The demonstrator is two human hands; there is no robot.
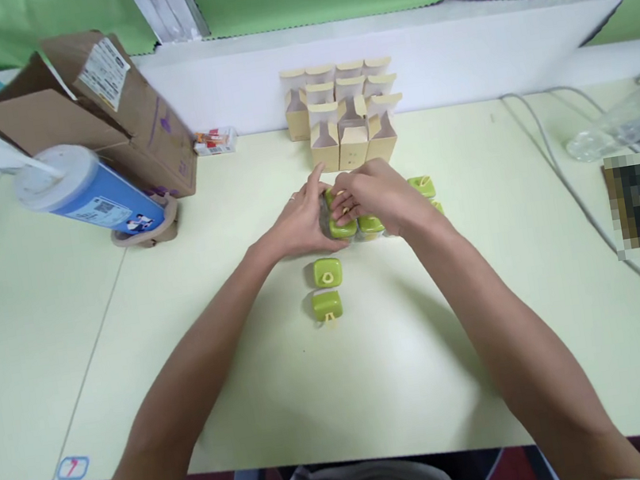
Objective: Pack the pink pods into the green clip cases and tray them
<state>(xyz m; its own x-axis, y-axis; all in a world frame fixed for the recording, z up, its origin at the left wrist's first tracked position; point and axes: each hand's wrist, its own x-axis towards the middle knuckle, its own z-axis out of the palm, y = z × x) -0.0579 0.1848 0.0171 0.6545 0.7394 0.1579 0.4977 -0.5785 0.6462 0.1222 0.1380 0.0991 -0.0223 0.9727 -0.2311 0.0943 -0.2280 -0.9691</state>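
Note:
Several small jars with green lids stand grouped mid-table, among them a green-lidded jar (pixel 343 228) between my hands. Along its left side lies my left hand (pixel 306 222), thumb and fingers spread apart. My right hand (pixel 370 196) reaches over the group with curled fingers at the top of that jar; what its fingertips pinch is hidden. Another green-lidded jar (pixel 371 224) shows under my right palm, and one more green lid (pixel 421 186) lies beyond the wrist. Nearer me, apart from the group, are a green piece with a pale loop (pixel 327 272) and a second green piece (pixel 327 305).
Several open cream cardboard boxes (pixel 350 143) stand in rows against the wall. At left are a blue cup (pixel 104 204) in a holder, a brown carton (pixel 161 143) and a small packet (pixel 215 142). White cables (pixel 565 187) and a clear bottle (pixel 599 138) lie at right.

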